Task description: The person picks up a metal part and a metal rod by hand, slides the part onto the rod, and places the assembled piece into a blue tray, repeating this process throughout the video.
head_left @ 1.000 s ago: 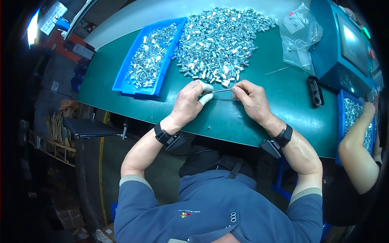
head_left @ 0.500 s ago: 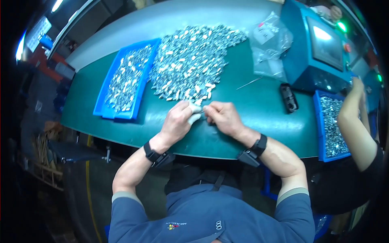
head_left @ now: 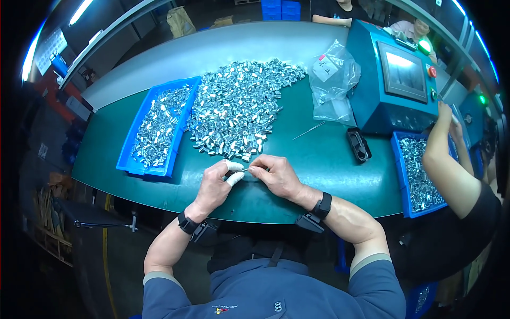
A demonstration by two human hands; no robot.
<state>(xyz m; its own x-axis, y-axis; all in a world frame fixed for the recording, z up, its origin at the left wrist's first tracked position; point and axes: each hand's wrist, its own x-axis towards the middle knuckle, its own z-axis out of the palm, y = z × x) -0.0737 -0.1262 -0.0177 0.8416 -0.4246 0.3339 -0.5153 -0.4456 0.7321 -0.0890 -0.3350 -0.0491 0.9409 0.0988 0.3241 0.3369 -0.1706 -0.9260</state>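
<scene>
At the near edge of a heap of small silvery metal pieces (head_left: 234, 106), my two hands meet fingertip to fingertip. White covers wrap the thumb and a finger of my left hand (head_left: 213, 186), which pinches one small metal piece (head_left: 245, 170). From the other side, my right hand (head_left: 277, 176) closes its bare thumb and fingers on the same piece. Most of that piece is hidden by the fingertips. To the left of the heap lies a blue tray (head_left: 172, 154) of similar pieces.
The green table (head_left: 308, 170) carries a thin metal rod (head_left: 308, 131), a clear plastic bag (head_left: 333, 80) and a black holder (head_left: 359, 145). A teal machine with a screen (head_left: 390, 80) stands at the right. Beside it, a co-worker's arm (head_left: 449, 159) reaches over another blue tray (head_left: 406, 186).
The whole view has shifted, so the table and hands sit lower and further left in the picture. My hands stay together by the heap, and more of the pinched piece shows.
</scene>
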